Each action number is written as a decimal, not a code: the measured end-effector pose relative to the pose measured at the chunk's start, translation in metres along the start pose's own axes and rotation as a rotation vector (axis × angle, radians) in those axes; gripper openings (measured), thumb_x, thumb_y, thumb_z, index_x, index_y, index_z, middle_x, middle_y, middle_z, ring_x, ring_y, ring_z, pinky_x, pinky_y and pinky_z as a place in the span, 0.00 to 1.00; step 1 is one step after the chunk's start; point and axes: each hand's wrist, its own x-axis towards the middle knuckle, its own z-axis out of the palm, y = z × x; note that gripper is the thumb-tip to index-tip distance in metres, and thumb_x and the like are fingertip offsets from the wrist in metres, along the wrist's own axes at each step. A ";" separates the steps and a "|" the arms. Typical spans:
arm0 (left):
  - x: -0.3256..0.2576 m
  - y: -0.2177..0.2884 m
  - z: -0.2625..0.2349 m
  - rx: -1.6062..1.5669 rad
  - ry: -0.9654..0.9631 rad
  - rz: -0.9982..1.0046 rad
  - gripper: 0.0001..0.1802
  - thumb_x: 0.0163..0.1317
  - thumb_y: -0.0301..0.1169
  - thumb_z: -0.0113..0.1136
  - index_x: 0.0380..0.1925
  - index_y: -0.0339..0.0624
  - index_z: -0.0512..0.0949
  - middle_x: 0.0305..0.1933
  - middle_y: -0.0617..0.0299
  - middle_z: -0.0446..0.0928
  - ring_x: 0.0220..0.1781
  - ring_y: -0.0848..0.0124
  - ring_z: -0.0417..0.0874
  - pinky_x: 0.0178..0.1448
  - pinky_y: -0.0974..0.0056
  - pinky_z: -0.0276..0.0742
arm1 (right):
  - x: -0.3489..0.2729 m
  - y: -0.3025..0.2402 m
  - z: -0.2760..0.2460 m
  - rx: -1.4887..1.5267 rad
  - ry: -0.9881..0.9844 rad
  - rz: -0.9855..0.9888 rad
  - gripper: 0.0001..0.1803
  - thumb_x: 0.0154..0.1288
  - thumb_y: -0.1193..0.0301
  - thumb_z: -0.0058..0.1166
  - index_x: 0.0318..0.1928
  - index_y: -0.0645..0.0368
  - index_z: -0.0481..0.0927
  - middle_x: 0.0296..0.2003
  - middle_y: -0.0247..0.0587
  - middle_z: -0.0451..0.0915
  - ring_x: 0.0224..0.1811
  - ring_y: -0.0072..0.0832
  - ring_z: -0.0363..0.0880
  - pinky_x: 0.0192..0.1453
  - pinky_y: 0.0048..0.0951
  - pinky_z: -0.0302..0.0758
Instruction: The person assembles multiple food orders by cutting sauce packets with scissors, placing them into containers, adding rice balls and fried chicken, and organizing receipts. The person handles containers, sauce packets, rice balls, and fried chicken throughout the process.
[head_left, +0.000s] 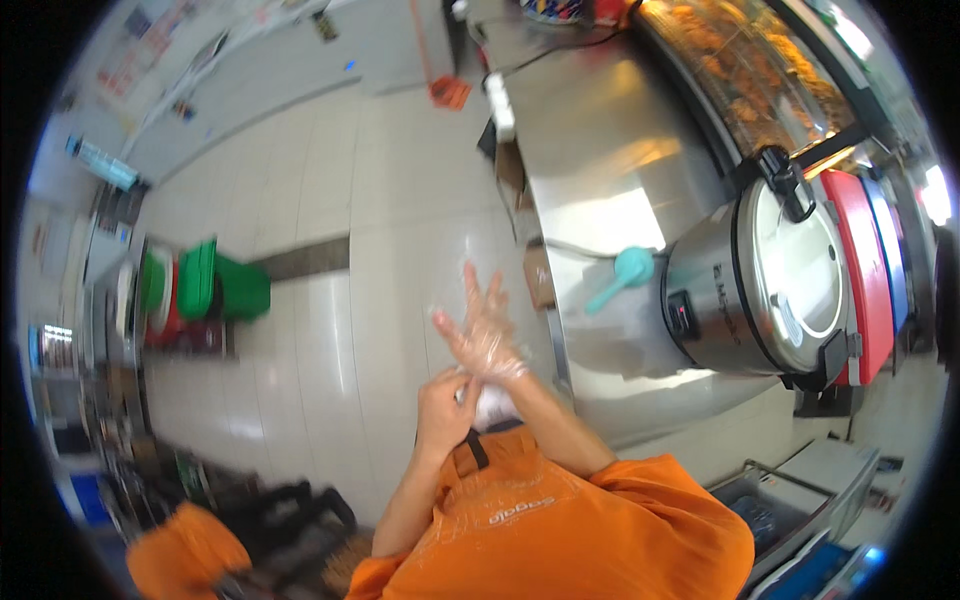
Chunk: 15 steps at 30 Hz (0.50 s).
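Note:
A clear plastic glove (491,350) covers my right hand (484,322), which is raised before me with its fingers spread. My left hand (443,408) is bare and closed at the right wrist, its fingers pinching the cuff of that glove. Something whitish shows just below the two hands, partly hidden by them; I cannot make out what it is. To the right of the hands, apart from them, a teal scoop (631,268) lies on the steel counter (610,345).
A large steel rice cooker (715,285) with a white lid stands on the counter. Behind it are a red box (862,270) and a glass case of fried food (745,75). A green bin (225,283) stands on the tiled floor at left. Another person's orange sleeve (185,555) shows at lower left.

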 end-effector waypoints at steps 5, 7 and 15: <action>0.155 -0.125 -0.086 -0.017 -0.277 0.082 0.10 0.58 0.34 0.64 0.28 0.39 0.86 0.28 0.46 0.81 0.28 0.49 0.82 0.35 0.54 0.77 | 0.194 -0.032 0.108 0.126 0.334 -0.210 0.51 0.61 0.43 0.60 0.75 0.55 0.53 0.69 0.73 0.59 0.73 0.61 0.58 0.67 0.55 0.68; 0.239 -0.144 -0.101 0.034 -0.362 0.115 0.08 0.60 0.32 0.64 0.33 0.39 0.86 0.32 0.47 0.83 0.33 0.50 0.84 0.41 0.57 0.79 | 0.279 -0.024 0.107 0.417 0.120 0.025 0.31 0.63 0.54 0.62 0.61 0.60 0.74 0.52 0.59 0.80 0.56 0.47 0.80 0.57 0.39 0.77; 0.504 -0.221 -0.149 -0.299 -0.543 -0.027 0.24 0.59 0.22 0.65 0.57 0.43 0.80 0.55 0.47 0.82 0.59 0.62 0.81 0.63 0.63 0.73 | 0.442 0.027 0.003 0.164 0.647 0.176 0.15 0.64 0.61 0.58 0.33 0.61 0.84 0.25 0.50 0.82 0.29 0.43 0.82 0.40 0.38 0.78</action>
